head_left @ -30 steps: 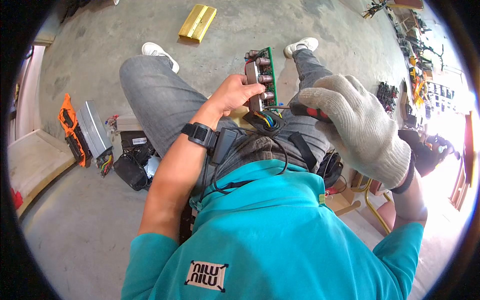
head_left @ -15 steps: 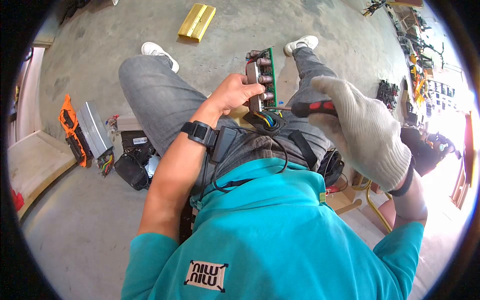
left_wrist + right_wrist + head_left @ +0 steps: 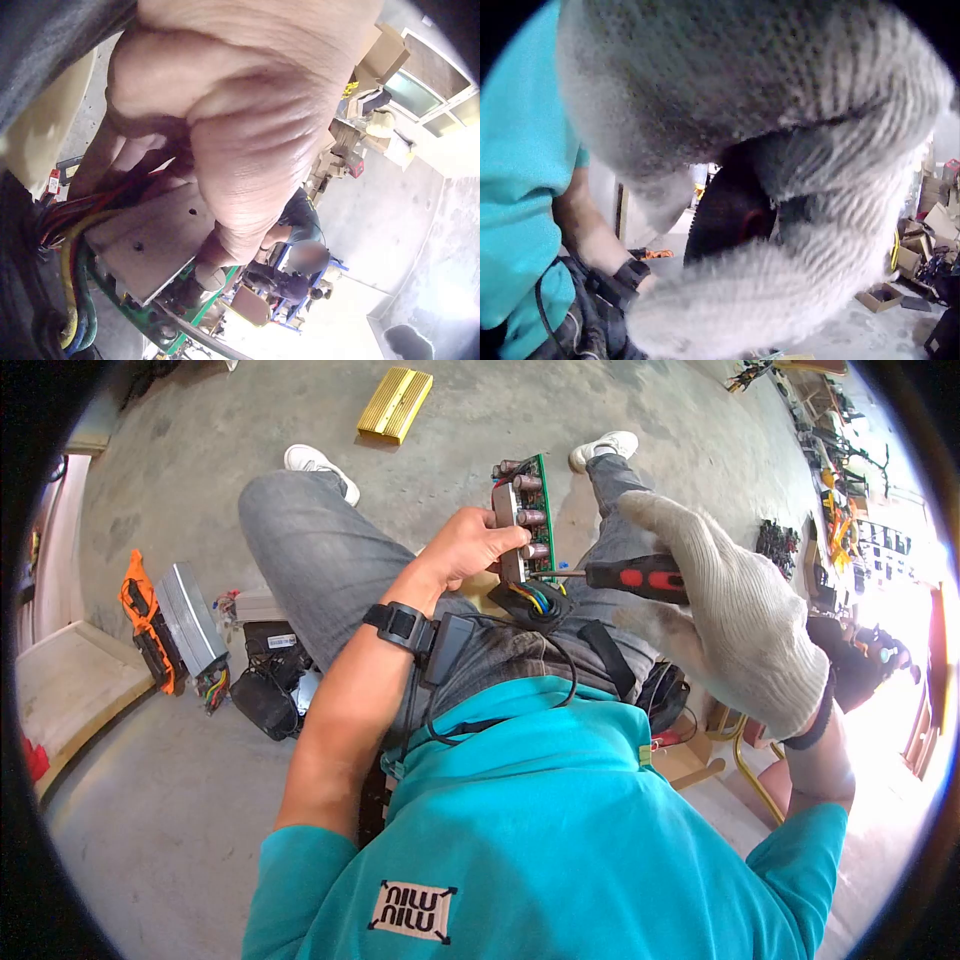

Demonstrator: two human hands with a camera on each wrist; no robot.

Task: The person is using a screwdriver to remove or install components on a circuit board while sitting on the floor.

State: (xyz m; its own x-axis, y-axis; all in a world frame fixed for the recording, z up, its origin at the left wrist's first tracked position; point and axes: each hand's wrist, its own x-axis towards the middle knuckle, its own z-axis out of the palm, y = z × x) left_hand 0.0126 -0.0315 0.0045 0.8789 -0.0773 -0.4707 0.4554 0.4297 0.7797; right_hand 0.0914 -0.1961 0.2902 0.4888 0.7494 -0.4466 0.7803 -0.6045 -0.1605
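Observation:
My bare left hand (image 3: 468,550) grips a green circuit board (image 3: 547,510) over my lap, its thumb on the flat metal bar along one side. Brown capacitors (image 3: 531,518) line the board. In the left wrist view, the metal bar (image 3: 154,244) shows two holes, and yellow, blue and green wires (image 3: 73,277) run beside it. My gloved right hand (image 3: 745,625) holds a black-and-red screwdriver (image 3: 640,577) by its handle. The screwdriver's tip is at the board's near end, by the wires. In the right wrist view, gloved fingers curl round the dark handle (image 3: 731,214).
A gold metal case (image 3: 395,406) lies on the concrete floor ahead. To the left are a silver case (image 3: 187,622), an orange-and-black object (image 3: 142,615) and a black bag (image 3: 268,690). A gold-framed chair (image 3: 755,775) stands behind on the right. Clutter lines the right side.
My right hand has shifted slightly and its fingers have loosened and spread, showing more of the screwdriver handle, which has turned. The left hand and board stay put.

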